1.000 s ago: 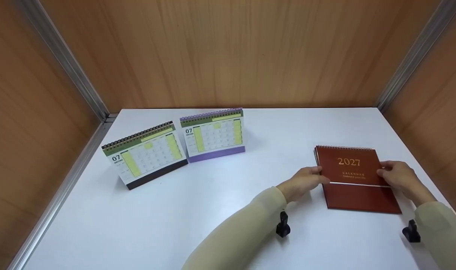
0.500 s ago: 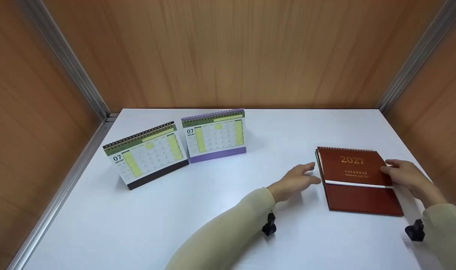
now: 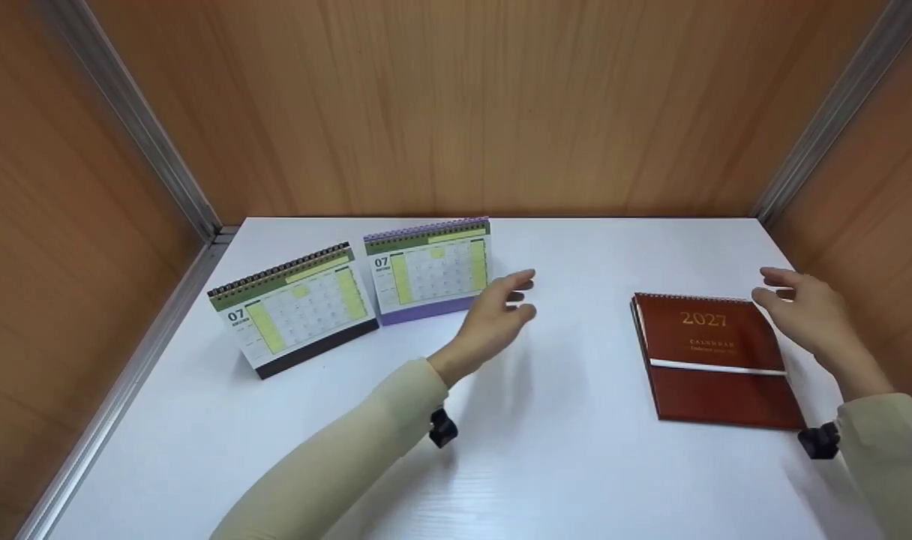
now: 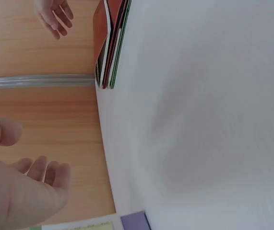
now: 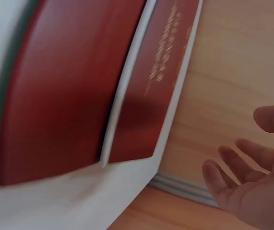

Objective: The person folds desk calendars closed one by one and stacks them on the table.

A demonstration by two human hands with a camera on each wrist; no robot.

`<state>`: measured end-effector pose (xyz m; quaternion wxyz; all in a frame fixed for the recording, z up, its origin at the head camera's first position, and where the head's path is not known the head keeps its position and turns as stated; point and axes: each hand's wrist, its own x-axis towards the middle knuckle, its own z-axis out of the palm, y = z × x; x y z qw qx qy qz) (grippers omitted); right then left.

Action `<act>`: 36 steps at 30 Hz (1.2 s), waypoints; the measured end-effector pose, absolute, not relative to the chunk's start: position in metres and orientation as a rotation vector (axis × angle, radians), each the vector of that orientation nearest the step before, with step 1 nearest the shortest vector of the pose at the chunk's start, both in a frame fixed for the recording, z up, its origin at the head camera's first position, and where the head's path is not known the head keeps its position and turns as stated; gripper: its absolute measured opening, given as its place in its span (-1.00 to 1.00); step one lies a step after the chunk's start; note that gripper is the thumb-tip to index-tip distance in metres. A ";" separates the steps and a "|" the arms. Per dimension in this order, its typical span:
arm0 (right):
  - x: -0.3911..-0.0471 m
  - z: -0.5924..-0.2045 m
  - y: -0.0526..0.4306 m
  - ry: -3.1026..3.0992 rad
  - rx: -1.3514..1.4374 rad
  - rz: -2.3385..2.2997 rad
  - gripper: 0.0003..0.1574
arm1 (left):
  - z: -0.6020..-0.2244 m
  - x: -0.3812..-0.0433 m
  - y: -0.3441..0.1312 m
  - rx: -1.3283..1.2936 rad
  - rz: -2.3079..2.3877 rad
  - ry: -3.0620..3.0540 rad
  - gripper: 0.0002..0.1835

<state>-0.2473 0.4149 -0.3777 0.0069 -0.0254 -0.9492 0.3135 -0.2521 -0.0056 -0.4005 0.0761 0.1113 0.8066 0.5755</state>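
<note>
A dark red 2027 desk calendar (image 3: 718, 397) lies folded flat at the right of the table, its shorter pages raised a little from the longer base. Beside its upper right corner hovers my right hand (image 3: 812, 311), fingers loosely bent, holding nothing. My left hand (image 3: 486, 322) is in the air and overlaps the lower right corner of the purple-edged calendar (image 3: 433, 274) in the head view. Nothing is between its relaxed fingers. Left of that one, a black-edged calendar (image 3: 295, 311) stands upright on its base, also turned to a page marked 07.
The white table (image 3: 576, 465) is walled in by wood panels (image 3: 501, 105) at the back and both sides. Metal rails (image 3: 130, 120) run along the corners. A black wrist camera (image 3: 442, 427) hangs under the left sleeve, another (image 3: 820, 441) by the right one.
Both hands have let go of the red calendar. The left hand has moved far left toward the purple-edged calendar; the right hand has lifted up and off the red cover.
</note>
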 end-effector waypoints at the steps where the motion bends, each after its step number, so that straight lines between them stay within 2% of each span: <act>1: -0.247 -0.376 0.410 -2.957 -0.069 0.987 -0.18 | -0.398 -0.251 -0.015 0.342 1.727 2.458 -0.39; 6: -0.249 -0.367 0.380 -2.879 -0.044 1.038 -0.23 | -0.389 -0.250 -0.065 0.331 1.783 2.654 -0.36; 15: -0.262 -0.374 0.314 -2.731 0.115 1.176 -0.45 | -0.382 -0.249 -0.131 -0.033 1.890 2.805 -0.31; 21: -0.275 -0.378 0.269 -2.691 0.190 1.271 -0.56 | -0.382 -0.253 -0.145 -0.159 1.911 2.814 -0.25; 36: -0.303 -0.393 0.168 -2.533 0.141 1.816 -0.60 | -0.386 -0.254 -0.147 -0.282 1.883 2.742 -0.20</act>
